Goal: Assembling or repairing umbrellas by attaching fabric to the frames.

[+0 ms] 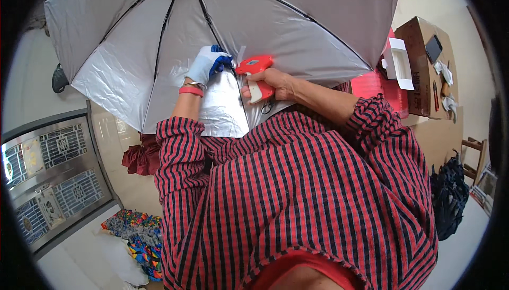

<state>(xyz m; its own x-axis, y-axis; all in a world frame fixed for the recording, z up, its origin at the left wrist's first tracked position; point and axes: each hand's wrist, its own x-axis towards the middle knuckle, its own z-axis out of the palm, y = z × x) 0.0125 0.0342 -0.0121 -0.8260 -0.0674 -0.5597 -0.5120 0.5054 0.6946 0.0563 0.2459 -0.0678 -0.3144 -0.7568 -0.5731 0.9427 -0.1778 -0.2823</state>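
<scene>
Box [392, 63], white, is open at far right; I see left hand [208, 65] pinching umbrella rib [208, 20], right hand [274, 83] gripping red tool [255, 65].

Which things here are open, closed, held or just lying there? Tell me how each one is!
Umbrella: open, silvery underside facing the person.
Red-and-white tool: held in the bare right hand.
Left hand: gloved, fingers curled at the umbrella.
White box: open.
Phone: lying on the cardboard box.
Sleeves: pushed up the forearms.
Metal door: can't tell if shut.
</scene>
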